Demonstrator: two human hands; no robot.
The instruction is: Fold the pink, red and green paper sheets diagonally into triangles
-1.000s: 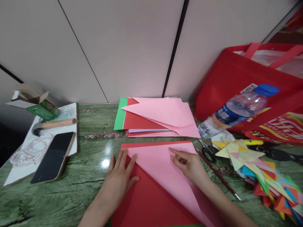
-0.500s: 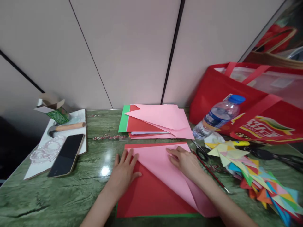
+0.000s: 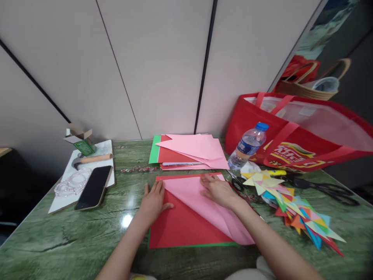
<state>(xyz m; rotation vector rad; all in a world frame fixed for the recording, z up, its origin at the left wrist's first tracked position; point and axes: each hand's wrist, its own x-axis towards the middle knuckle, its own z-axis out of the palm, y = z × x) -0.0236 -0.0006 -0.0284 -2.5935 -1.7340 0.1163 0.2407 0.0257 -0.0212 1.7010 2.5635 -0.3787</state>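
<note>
A sheet of pink paper [image 3: 186,194] lies folded diagonally on top of red paper [image 3: 180,229], with a thin green edge showing beneath. My left hand [image 3: 153,204] rests spread at the upper left corner of the sheets, thumb out over the red paper. Flat on the pink paper near its upper right is my right hand [image 3: 217,190], its fingers extended toward the left. The fold's loose right part curls up under my right forearm. Neither hand grips anything.
Behind the sheets is a stack of coloured paper [image 3: 189,149]. To the right are a water bottle [image 3: 247,146], a red bag [image 3: 279,136], scissors [image 3: 237,182] and folded paper pieces [image 3: 294,206]. At left lie a phone [image 3: 94,188], a hammer [image 3: 93,158] and a small box [image 3: 83,144].
My right hand has slid left and flattened along the pink paper's upper part. My left hand stays at the corner. The camera view has shifted.
</note>
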